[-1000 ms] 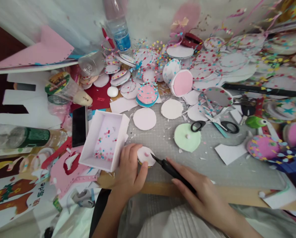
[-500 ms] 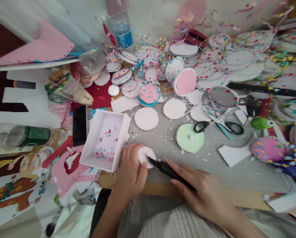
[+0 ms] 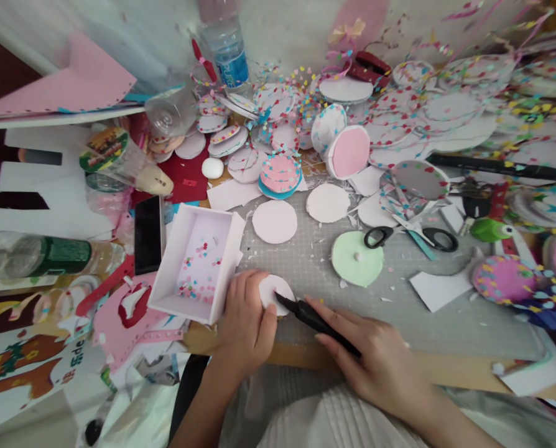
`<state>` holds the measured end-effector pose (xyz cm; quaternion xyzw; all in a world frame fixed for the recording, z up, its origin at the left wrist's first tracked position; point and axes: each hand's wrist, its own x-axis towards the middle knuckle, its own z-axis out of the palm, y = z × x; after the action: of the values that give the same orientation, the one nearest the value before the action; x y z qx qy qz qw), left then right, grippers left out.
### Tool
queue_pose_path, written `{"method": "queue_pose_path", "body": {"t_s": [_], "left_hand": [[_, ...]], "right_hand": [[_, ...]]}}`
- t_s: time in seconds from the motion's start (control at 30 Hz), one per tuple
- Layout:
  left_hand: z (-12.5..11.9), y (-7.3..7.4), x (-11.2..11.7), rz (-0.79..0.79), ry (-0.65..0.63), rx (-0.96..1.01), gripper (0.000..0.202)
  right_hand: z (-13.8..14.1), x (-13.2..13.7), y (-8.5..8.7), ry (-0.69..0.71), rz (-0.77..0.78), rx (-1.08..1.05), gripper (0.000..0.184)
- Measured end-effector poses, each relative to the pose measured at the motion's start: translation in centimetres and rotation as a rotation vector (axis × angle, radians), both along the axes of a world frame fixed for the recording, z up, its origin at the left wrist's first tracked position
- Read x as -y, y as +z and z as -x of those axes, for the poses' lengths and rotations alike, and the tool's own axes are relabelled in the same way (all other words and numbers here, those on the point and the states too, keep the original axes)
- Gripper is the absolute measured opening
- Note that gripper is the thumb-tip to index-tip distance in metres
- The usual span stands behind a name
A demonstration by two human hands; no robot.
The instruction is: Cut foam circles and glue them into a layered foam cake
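Note:
My left hand (image 3: 247,314) holds a small white disc (image 3: 274,289) at the mat's near edge, with the thumb along its near side. In my right hand (image 3: 369,354) is a black utility knife (image 3: 322,325). Its dark blade reaches over the disc, and the tip meets the upper face near the middle. Left of my left hand stands a white box (image 3: 198,258) with small coloured confetti in it. Beyond the disc lie a pale pink disc (image 3: 274,221), a cream disc (image 3: 328,203) and a light green disc (image 3: 356,258) with a small white bead at its centre.
Black-handled scissors (image 3: 411,230) lie open, one handle over the green disc's edge. A grey cutting mat (image 3: 306,261) carries paper scraps. A phone (image 3: 148,233) lies left of the box. Decorated discs and a water bottle (image 3: 231,56) crowd the back. Plastic bottles (image 3: 54,255) lie at left.
My right hand has shifted slightly left, and the knife's tip has moved a little left and away from me on the white disc. My left hand stays in place.

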<state>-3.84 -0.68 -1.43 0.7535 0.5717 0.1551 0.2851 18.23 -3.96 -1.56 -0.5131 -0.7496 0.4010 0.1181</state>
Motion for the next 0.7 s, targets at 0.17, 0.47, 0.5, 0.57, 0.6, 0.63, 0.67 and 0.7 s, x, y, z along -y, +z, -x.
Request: {"method": "queue_pose_path", "body": {"t_s": [0.17,0.47,0.5,0.57,0.6,0.63,0.67,0.7], "left_hand": [[0.12,-0.06,-0.03,-0.007,-0.003,0.008,0.035],[0.04,-0.09,0.03,-0.021,0.002,0.007,0.035],[0.04,-0.12,0.05,-0.023,0.001,0.005,0.035],[0.06,-0.17,0.10,-0.032,-0.001,0.003,0.035],[0.08,-0.20,0.12,-0.038,-0.001,0.006,0.035],[0.10,-0.23,0.14,-0.042,-0.001,0.008,0.035],[0.10,-0.25,0.15,-0.045,0.001,0.010,0.035],[0.11,-0.28,0.16,-0.047,0.003,0.010,0.035]], "right_hand": [[0.27,0.29,-0.05,-0.027,-0.028,0.030,0.048],[0.37,0.42,-0.16,-0.054,-0.032,0.023,0.048],[0.40,0.43,-0.18,-0.057,-0.035,0.024,0.047],[0.45,0.46,-0.20,-0.067,-0.037,0.027,0.047],[0.46,0.47,-0.19,-0.073,-0.036,0.025,0.047],[0.46,0.47,-0.16,-0.076,-0.029,0.020,0.047],[0.45,0.46,-0.14,-0.079,-0.022,0.012,0.047],[0.44,0.43,-0.12,-0.082,-0.012,0.004,0.047]]}}
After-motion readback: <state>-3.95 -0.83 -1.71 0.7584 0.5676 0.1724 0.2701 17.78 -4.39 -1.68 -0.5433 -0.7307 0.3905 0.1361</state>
